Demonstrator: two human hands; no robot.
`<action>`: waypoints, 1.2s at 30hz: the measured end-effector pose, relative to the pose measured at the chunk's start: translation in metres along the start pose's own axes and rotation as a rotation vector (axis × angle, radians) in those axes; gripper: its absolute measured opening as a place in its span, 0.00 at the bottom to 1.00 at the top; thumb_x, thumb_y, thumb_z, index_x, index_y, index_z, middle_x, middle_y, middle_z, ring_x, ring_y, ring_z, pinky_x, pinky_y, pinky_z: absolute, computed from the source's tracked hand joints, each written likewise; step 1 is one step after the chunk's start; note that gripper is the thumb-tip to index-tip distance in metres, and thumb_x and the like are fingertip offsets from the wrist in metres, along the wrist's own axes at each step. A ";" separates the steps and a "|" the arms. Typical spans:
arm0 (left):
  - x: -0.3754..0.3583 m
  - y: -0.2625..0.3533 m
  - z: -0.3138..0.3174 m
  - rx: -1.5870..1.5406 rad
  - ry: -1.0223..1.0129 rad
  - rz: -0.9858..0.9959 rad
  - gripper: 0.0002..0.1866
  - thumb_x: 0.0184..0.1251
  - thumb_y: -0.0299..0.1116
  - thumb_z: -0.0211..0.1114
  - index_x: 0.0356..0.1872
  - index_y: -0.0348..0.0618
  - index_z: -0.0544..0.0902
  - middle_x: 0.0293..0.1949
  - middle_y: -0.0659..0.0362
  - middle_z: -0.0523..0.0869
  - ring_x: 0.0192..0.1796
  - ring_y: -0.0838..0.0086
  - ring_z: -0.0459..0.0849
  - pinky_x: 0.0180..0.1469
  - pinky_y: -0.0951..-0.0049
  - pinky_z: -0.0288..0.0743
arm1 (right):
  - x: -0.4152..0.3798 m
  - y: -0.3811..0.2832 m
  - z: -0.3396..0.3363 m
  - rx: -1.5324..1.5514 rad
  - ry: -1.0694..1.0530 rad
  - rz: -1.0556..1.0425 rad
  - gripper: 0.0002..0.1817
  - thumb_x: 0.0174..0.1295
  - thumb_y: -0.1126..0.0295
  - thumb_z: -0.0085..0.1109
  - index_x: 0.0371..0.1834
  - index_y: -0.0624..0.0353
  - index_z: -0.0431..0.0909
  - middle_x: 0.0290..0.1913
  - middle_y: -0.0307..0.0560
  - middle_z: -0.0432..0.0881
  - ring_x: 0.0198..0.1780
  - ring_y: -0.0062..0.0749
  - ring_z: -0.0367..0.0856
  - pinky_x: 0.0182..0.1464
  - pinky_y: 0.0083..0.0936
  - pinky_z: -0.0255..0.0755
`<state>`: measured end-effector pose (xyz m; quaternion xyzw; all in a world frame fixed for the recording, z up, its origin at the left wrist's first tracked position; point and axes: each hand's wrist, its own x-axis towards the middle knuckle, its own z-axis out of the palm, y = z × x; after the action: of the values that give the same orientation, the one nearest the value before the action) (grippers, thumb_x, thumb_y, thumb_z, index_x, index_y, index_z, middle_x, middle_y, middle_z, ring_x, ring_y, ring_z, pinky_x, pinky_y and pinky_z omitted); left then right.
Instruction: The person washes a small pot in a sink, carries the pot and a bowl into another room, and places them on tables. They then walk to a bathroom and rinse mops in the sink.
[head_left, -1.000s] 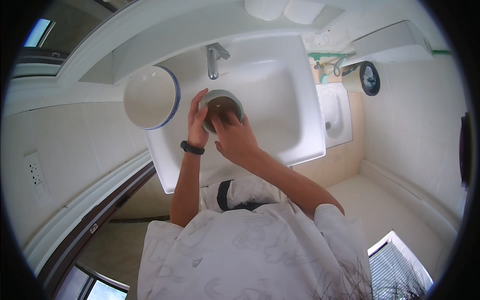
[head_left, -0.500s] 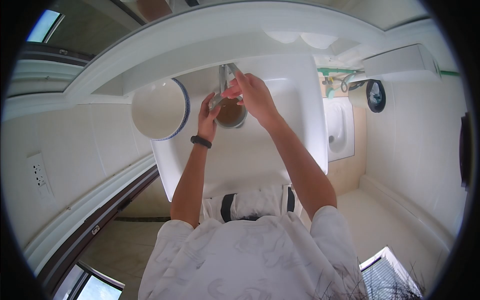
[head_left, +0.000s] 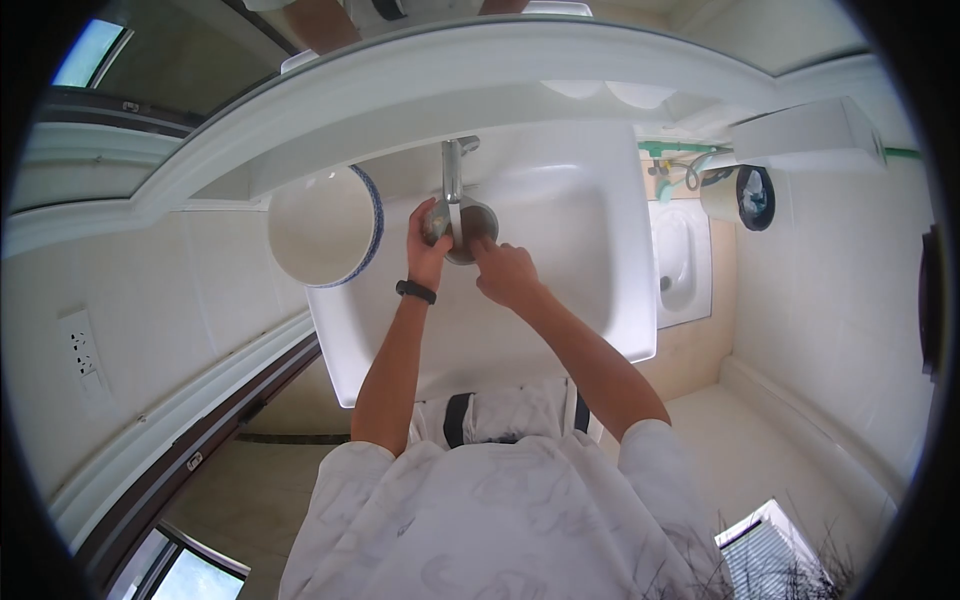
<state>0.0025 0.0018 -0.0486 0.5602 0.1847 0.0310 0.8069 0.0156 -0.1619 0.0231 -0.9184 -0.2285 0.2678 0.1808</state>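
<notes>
A round greyish cup (head_left: 485, 222) with a brownish inside sits tilted under the faucet (head_left: 452, 170), low over the sink. A stream of water runs from the spout into it. My left hand (head_left: 427, 252), with a black band at the wrist, is wrapped round the cup's left side. From the lower right comes my right hand (head_left: 508, 272), its stretched forefinger reaching over the rim into the cup while other fingers are bent and apart from it. What the fingertip touches inside is hard to make out.
A large white bowl (head_left: 318, 228) with a blue-patterned rim rests at the left corner of the white sink (head_left: 575, 270). A mirror cabinet edge (head_left: 480, 75) overhangs the back. On the right are a squat toilet (head_left: 680, 262) and a bin (head_left: 752, 197).
My right hand has come down from the faucet handle to the cup. Water now runs from the spout. My left hand keeps hold of the cup, which has tilted.
</notes>
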 end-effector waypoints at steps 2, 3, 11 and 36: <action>-0.005 0.011 0.008 0.157 -0.028 -0.005 0.35 0.49 0.18 0.55 0.66 0.41 0.69 0.63 0.56 0.73 0.66 0.69 0.70 0.69 0.69 0.63 | 0.005 -0.009 0.011 0.054 -0.203 0.029 0.29 0.53 0.69 0.62 0.62 0.58 0.68 0.60 0.48 0.76 0.49 0.49 0.82 0.47 0.44 0.78; -0.009 0.012 0.007 0.157 -0.030 -0.002 0.35 0.49 0.18 0.55 0.66 0.41 0.69 0.63 0.56 0.73 0.66 0.69 0.70 0.69 0.69 0.63 | 0.001 -0.012 0.015 0.108 -0.149 -0.018 0.29 0.53 0.70 0.61 0.62 0.58 0.69 0.58 0.48 0.77 0.49 0.51 0.82 0.46 0.44 0.78; -0.013 0.011 0.006 0.382 -0.057 0.086 0.32 0.49 0.19 0.59 0.62 0.42 0.74 0.58 0.56 0.78 0.61 0.67 0.76 0.65 0.67 0.69 | -0.008 -0.016 0.026 -0.049 -0.082 0.134 0.28 0.54 0.67 0.60 0.61 0.58 0.68 0.53 0.53 0.81 0.53 0.55 0.81 0.50 0.47 0.78; -0.018 -0.010 0.006 0.168 -0.104 -0.056 0.33 0.57 0.20 0.56 0.68 0.44 0.63 0.59 0.52 0.74 0.59 0.66 0.74 0.63 0.66 0.70 | -0.007 -0.015 0.030 1.172 -0.091 0.090 0.31 0.56 0.77 0.62 0.64 0.62 0.64 0.58 0.64 0.76 0.39 0.46 0.88 0.39 0.35 0.81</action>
<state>-0.0135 -0.0117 -0.0512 0.6215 0.1599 -0.0362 0.7660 -0.0121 -0.1465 0.0093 -0.6617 -0.0107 0.3960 0.6365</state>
